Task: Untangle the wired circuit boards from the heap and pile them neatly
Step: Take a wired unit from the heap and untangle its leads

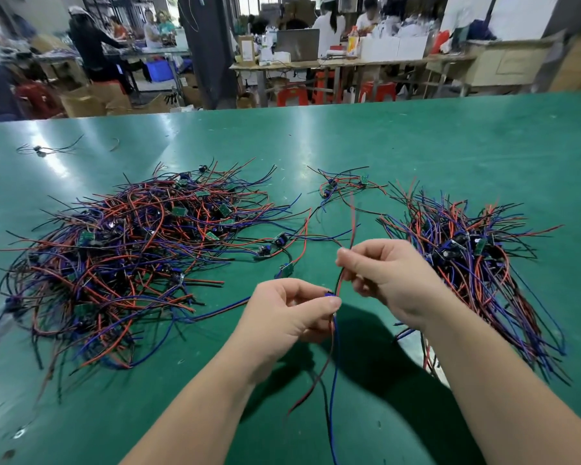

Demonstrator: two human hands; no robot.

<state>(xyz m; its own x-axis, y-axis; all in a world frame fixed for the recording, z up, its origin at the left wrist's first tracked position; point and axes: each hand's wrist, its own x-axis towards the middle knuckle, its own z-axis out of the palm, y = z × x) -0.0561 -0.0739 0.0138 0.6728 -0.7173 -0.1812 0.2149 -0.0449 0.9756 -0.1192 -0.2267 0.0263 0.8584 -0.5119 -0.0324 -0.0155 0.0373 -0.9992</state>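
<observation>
A big tangled heap (128,256) of small green circuit boards with red, blue and black wires covers the left of the green table (416,146). On the right lies a tidier pile (473,263) with its wires running the same way. Between them, above the table, my left hand (292,313) pinches one small wired board (331,297), largely hidden by the fingers; its blue and red wires hang down toward me. My right hand (383,273) pinches that board's red and black wires (344,263), which rise above the fingers.
A few loose wired boards (342,186) lie at the back between the heaps, and several more (275,250) at the big heap's right edge. A stray wire (44,149) lies far left. Beyond the table's far edge, people work at cluttered benches.
</observation>
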